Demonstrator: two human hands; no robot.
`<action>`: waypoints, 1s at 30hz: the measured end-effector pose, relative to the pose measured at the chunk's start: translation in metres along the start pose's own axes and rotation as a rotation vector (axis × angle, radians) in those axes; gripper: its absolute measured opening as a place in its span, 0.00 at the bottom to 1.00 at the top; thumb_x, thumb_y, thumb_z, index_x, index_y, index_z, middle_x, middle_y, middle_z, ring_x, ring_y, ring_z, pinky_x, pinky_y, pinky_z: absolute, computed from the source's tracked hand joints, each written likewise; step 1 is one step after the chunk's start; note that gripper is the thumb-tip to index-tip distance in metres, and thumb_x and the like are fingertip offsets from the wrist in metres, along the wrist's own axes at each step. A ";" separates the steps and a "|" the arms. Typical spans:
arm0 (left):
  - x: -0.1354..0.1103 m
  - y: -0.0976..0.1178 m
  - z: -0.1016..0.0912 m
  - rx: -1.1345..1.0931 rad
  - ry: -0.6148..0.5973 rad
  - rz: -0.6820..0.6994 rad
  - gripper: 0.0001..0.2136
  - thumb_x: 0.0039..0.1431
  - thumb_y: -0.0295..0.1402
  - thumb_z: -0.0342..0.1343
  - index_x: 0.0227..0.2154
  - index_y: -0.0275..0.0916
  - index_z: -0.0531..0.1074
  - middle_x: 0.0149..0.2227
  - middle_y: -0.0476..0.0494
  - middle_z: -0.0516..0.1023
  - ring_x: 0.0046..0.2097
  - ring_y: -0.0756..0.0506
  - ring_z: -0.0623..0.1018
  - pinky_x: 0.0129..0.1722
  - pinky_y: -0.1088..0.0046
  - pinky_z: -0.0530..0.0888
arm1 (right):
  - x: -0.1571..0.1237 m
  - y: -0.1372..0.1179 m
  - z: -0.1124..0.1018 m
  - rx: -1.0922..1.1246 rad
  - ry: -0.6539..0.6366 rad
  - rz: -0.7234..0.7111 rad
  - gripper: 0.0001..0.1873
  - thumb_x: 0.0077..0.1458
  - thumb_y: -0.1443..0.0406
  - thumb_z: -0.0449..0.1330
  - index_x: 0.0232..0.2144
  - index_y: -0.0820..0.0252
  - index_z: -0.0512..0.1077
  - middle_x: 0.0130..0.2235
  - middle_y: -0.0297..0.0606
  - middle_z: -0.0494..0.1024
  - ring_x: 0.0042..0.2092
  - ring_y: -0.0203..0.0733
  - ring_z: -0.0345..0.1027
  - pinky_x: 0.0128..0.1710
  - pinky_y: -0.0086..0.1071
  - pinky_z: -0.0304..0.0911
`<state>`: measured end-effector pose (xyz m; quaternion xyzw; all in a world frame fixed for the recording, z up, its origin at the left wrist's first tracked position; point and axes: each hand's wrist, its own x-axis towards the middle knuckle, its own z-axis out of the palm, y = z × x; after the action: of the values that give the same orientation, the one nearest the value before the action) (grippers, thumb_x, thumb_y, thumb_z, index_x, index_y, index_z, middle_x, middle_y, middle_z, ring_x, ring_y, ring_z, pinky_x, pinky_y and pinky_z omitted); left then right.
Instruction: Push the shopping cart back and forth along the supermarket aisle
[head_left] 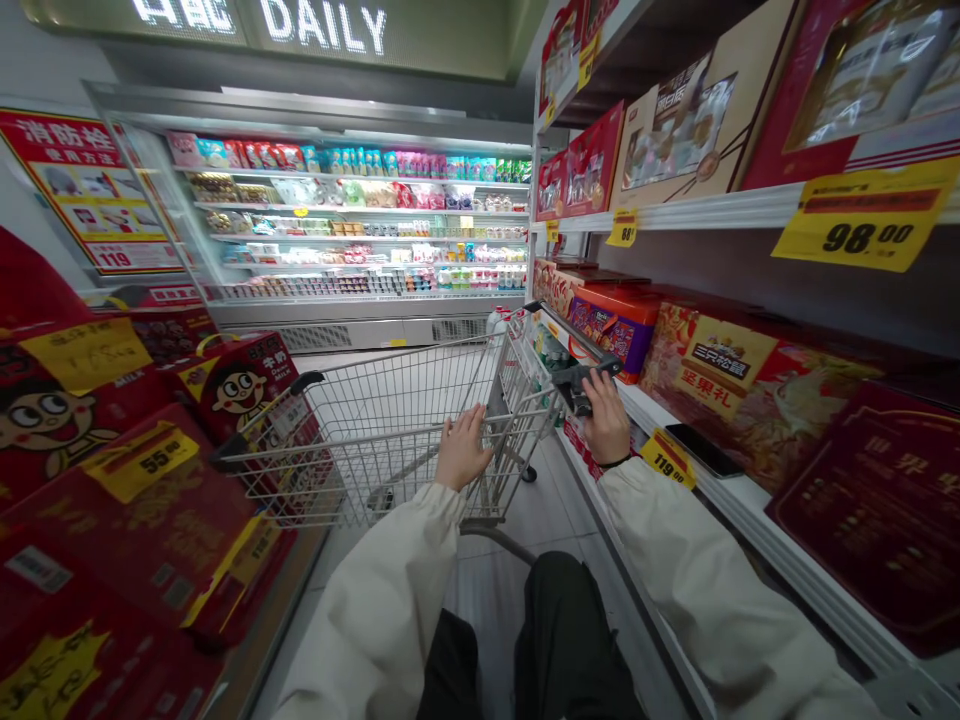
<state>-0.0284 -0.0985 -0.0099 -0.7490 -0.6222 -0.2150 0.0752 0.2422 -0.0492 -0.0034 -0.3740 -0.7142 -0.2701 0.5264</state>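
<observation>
A wire shopping cart (390,440) stands crosswise in the aisle before me, its handle end toward the right-hand shelf. My left hand (465,448) is on the near side rim, fingers bent over the wire, with the thumb side partly hidden. At the cart's right end, my right hand (606,420) closes over the dark corner piece of the handle (577,345). A dark phone (703,450) lies on the shelf edge just right of that hand, beside a yellow price tag (667,457).
Red gift boxes (142,480) are stacked close on the left, near the cart's far-left corner. A shelf (675,212) with boxed goods runs along the right. Behind the cart stands a lit, stocked refrigerated case (375,312). Pale floor tiles (480,580) show below.
</observation>
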 end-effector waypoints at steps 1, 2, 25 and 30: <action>-0.001 -0.005 -0.001 0.012 -0.008 -0.018 0.36 0.52 0.34 0.53 0.66 0.44 0.52 0.68 0.43 0.57 0.68 0.37 0.57 0.67 0.46 0.49 | 0.002 0.001 0.003 -0.016 0.010 0.013 0.33 0.55 0.78 0.42 0.62 0.65 0.62 0.63 0.47 0.65 0.69 0.44 0.47 0.65 0.49 0.55; -0.001 -0.008 -0.002 0.022 -0.015 -0.029 0.35 0.52 0.34 0.53 0.65 0.44 0.53 0.67 0.43 0.58 0.68 0.36 0.57 0.67 0.43 0.47 | 0.004 0.002 0.007 -0.034 0.016 0.022 0.32 0.55 0.77 0.42 0.62 0.65 0.62 0.63 0.48 0.65 0.69 0.44 0.47 0.65 0.49 0.55; -0.003 -0.003 0.014 -0.030 0.035 -0.056 0.35 0.50 0.33 0.55 0.63 0.46 0.56 0.66 0.45 0.61 0.68 0.36 0.56 0.67 0.42 0.40 | -0.019 -0.021 0.031 0.026 -0.043 0.008 0.34 0.56 0.80 0.39 0.60 0.61 0.66 0.63 0.44 0.65 0.69 0.43 0.43 0.66 0.49 0.53; -0.001 -0.002 0.014 -0.047 0.042 -0.070 0.33 0.50 0.32 0.54 0.62 0.45 0.58 0.65 0.45 0.62 0.68 0.37 0.57 0.67 0.42 0.40 | -0.037 -0.029 0.041 0.101 -0.193 -0.156 0.33 0.56 0.80 0.39 0.57 0.59 0.69 0.61 0.42 0.68 0.68 0.42 0.48 0.65 0.46 0.57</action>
<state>-0.0272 -0.0941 -0.0234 -0.7235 -0.6411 -0.2478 0.0633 0.2021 -0.0433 -0.0507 -0.3145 -0.8011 -0.2369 0.4508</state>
